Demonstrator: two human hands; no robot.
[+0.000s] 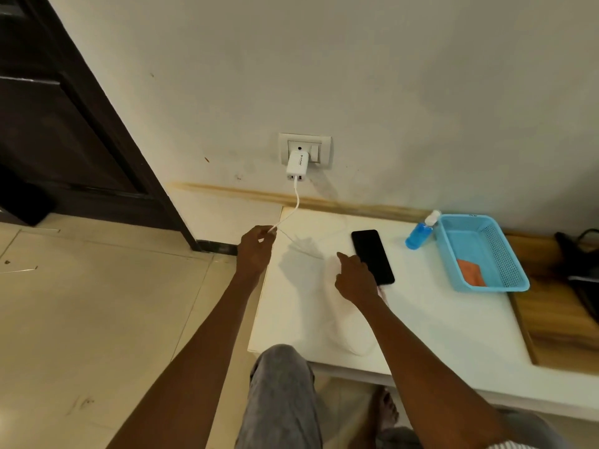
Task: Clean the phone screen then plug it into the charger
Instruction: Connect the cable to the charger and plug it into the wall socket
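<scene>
The person leans over a low white counter [421,319] that stands against the wall. The phone [372,256] lies flat on it, dark screen up, angled with its far end toward the wall and its near end toward the person. The right hand [355,280] rests on the counter at the phone's near left edge, touching it; the index finger points forward alongside the phone while the other fingers [372,270] curl against its side, though I cannot tell whether they are really gripping it or only steadying it.

The left hand [256,251] is out over the counter's left edge, above the tiled floor [97,303]. Its fingers are pinched shut on the white charger cable [296,202], close to the cable's free end. From that hand the cable rises in a gentle curve to the white charger [296,166], which is plugged into the wall socket [306,149] just above the skirting.

To the right of the phone, well apart from both hands, a blue spray bottle [419,233] with a white top stands just beside a light blue plastic basket [505,254]. An orange cloth [473,273] lies in the basket's near end. A dark door [64,124] fills the left side of the room.
</scene>
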